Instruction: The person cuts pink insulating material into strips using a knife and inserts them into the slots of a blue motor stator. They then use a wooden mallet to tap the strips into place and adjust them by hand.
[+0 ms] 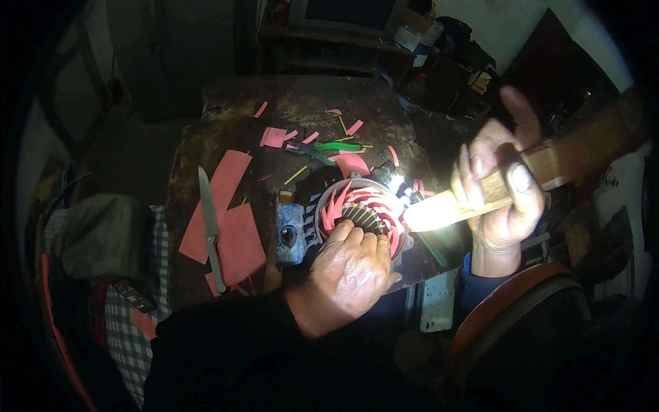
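An electric motor stator stands on the table, with pink paper strips sticking up around its ring and yellowish strips lining its bore. My left hand lies over its near side, fingers bent down into the bore. The fingertips are hidden there. At the right, my right hand grips a tapered wooden bar between thumb and fingers, the index finger raised. The bar's brightly lit tip is at the stator's right rim; whether it touches cannot be told.
Left on the dark wooden table lie a knife and pink sheets. A blue box-like part adjoins the stator. Green-handled pliers lie beyond among pink scraps. An orange-rimmed round object is near right.
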`<state>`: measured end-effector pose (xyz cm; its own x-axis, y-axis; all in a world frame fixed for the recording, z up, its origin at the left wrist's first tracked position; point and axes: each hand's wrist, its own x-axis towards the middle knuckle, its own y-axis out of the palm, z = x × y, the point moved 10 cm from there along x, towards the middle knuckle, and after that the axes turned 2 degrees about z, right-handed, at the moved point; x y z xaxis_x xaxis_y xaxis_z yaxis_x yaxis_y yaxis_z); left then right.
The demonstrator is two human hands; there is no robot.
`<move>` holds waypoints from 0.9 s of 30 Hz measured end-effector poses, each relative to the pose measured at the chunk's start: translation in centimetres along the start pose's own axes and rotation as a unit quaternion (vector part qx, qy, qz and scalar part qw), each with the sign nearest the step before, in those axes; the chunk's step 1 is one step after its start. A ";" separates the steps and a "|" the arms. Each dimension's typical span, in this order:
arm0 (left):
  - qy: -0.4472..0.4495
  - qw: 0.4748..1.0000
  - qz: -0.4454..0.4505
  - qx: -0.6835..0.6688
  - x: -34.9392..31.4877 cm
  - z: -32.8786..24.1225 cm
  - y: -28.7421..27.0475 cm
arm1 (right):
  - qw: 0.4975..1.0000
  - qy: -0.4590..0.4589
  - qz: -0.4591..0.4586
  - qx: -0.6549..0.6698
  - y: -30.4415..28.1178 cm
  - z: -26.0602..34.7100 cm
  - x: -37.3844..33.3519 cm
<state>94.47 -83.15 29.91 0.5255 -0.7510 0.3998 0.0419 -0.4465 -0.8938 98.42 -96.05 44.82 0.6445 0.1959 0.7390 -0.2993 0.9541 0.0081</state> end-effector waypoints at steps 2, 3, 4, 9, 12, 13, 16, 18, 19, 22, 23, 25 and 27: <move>0.012 1.000 -0.009 0.012 0.1 -0.1 -0.1 | 0.999 0.025 0.014 -0.014 0.0 -1.7 0.1; 0.019 1.000 -0.017 0.017 0.1 -0.1 -0.2 | 0.999 0.014 0.028 -0.032 0.2 -2.1 0.0; 0.017 1.000 -0.019 0.018 0.0 -0.1 -0.2 | 0.999 0.027 0.020 -0.026 -0.2 -2.6 -0.1; 0.031 0.998 -0.042 0.027 -0.4 -0.2 -0.3 | 0.990 0.136 -0.030 -0.010 -1.4 -6.6 -2.8; 0.027 0.997 -0.070 0.019 -0.6 -0.1 -0.7 | 0.988 0.132 -0.073 -0.031 -1.2 -7.3 -4.5; 0.024 0.997 -0.073 0.010 -0.5 0.0 -0.7 | 0.992 0.094 -0.083 -0.021 -0.6 -6.7 -4.8; 0.019 0.996 -0.082 -0.017 -0.5 0.1 -0.8 | 0.974 0.160 -0.149 -0.053 1.2 -8.4 -6.1; 0.022 0.993 -0.102 -0.058 -0.6 0.2 -1.3 | 0.952 0.146 -0.101 -0.249 3.0 -7.7 -5.3; 0.026 0.993 -0.099 -0.062 -0.7 0.1 -1.3 | 0.939 0.144 -0.070 -0.303 3.5 -7.5 -4.7; 0.030 0.991 -0.113 -0.072 -0.9 0.1 -1.6 | 0.962 0.177 -0.050 -0.204 3.2 -7.4 -4.1; 0.030 0.993 -0.098 -0.061 -0.9 -0.1 -1.3 | 0.964 0.227 -0.059 -0.122 2.7 -7.9 -4.6; 0.037 0.995 -0.087 -0.036 -1.2 -0.2 -1.0 | 0.972 0.186 -0.119 0.077 1.9 -6.5 -4.9; 0.022 0.995 -0.089 -0.029 -1.2 -0.2 -0.8 | 0.979 0.093 -0.180 0.020 1.3 -4.6 -5.3</move>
<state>93.66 -81.93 30.19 0.4765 -0.6773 0.5605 0.0809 -0.6010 -0.7951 97.85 -94.79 37.81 0.8288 -0.1111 0.5483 -0.0533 0.9599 0.2751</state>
